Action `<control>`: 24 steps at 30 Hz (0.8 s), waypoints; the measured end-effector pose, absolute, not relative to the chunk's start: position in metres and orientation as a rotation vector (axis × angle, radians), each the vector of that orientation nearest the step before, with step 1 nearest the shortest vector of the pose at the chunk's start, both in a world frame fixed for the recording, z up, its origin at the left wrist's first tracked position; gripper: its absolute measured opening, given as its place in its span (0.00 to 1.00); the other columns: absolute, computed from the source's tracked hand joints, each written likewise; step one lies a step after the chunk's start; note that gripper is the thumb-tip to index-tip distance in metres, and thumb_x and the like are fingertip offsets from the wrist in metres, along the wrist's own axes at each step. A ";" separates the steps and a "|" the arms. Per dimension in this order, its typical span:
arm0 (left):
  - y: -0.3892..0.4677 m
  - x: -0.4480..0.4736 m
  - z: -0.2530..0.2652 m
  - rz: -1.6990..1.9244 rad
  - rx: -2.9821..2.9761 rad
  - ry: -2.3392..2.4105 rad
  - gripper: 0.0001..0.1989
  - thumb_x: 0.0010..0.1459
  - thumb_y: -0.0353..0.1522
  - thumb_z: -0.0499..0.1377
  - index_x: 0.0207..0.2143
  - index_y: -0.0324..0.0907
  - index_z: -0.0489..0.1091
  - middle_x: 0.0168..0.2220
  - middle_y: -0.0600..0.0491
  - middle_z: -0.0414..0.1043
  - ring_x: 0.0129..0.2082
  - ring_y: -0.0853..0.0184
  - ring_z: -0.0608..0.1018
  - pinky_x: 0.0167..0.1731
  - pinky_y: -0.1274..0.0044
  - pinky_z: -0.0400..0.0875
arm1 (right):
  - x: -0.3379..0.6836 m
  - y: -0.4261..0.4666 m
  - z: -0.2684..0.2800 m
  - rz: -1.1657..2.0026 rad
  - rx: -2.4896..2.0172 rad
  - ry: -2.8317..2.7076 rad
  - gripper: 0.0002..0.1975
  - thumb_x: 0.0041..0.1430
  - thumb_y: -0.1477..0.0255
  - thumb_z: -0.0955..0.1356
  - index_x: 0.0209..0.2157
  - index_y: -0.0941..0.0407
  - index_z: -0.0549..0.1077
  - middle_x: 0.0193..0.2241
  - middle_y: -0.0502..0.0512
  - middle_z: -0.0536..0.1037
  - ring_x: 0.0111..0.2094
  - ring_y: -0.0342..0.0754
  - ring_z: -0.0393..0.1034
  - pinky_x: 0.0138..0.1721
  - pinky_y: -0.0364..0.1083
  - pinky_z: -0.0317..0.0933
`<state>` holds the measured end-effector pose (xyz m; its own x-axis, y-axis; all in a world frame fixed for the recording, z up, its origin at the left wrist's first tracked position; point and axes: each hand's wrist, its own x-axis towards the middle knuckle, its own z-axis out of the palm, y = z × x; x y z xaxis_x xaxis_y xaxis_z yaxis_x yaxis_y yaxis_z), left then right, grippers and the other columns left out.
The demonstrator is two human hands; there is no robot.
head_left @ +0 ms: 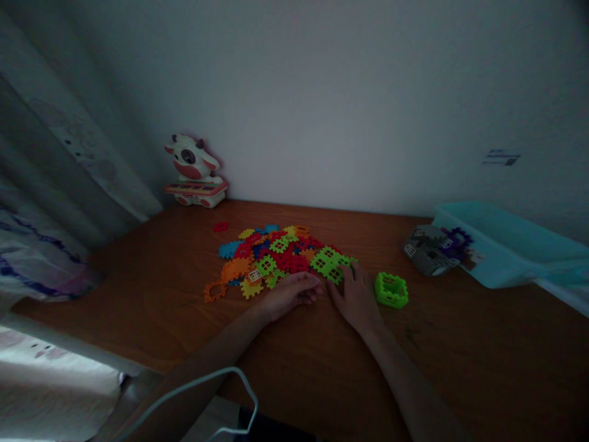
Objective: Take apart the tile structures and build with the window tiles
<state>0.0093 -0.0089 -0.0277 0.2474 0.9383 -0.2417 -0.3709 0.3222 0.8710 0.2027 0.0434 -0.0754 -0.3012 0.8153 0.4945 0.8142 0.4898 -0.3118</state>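
Observation:
My left hand [291,296] rests at the near edge of a heap of interlocking plastic building tiles [292,261]. Its thumb and fingers are pressed together, and whatever they hold, if anything, is hidden. To its right, my right hand [359,298] has its fingers apart, the tips at the near side of a green panel with window openings [327,264]. That panel looks like several tiles joined, lying flat against the heap. Just right of my right hand stands a green open box [391,290] made of such tiles.
Behind the heap at the left stands a cow toy with a keyboard [196,175]. A grey toy piece [430,250] and a purple gear-edged piece [456,242] lie by a light-blue bin [501,270] at the right. A pale cable [234,370] crosses the foreground.

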 end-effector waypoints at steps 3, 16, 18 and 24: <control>-0.009 0.010 -0.027 1.029 0.790 0.899 0.18 0.46 0.42 0.72 0.33 0.38 0.76 0.32 0.52 0.77 0.26 0.73 0.74 0.30 0.80 0.66 | 0.203 0.042 -0.074 0.023 -1.334 -2.098 0.16 0.63 0.59 0.65 0.42 0.59 0.71 0.56 0.74 0.66 0.58 0.66 0.63 0.55 0.63 0.61; -0.007 0.008 -0.030 1.007 0.807 0.912 0.17 0.48 0.40 0.71 0.34 0.37 0.75 0.33 0.52 0.77 0.28 0.74 0.74 0.31 0.80 0.66 | 0.213 0.046 -0.069 0.046 -1.367 -1.996 0.25 0.50 0.50 0.72 0.38 0.54 0.65 0.37 0.62 0.72 0.41 0.62 0.68 0.43 0.59 0.65; -0.007 0.008 -0.031 1.009 0.807 0.914 0.17 0.48 0.41 0.71 0.34 0.38 0.75 0.33 0.52 0.77 0.28 0.74 0.75 0.31 0.80 0.66 | 0.213 0.045 -0.068 0.008 -1.323 -1.935 0.27 0.49 0.51 0.72 0.41 0.55 0.64 0.40 0.64 0.71 0.43 0.63 0.68 0.45 0.60 0.64; -0.007 0.008 -0.034 1.040 0.758 0.871 0.19 0.49 0.43 0.70 0.36 0.39 0.73 0.35 0.51 0.77 0.30 0.72 0.77 0.32 0.79 0.69 | 0.212 0.036 -0.050 0.019 -1.028 -1.801 0.32 0.49 0.55 0.74 0.50 0.54 0.61 0.47 0.64 0.69 0.50 0.61 0.66 0.51 0.61 0.63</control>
<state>0.0075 -0.0069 -0.0335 0.2507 0.9381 -0.2388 -0.4006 0.3251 0.8566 0.2116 0.0364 -0.0502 -0.1180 0.6461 0.7540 0.6303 0.6355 -0.4460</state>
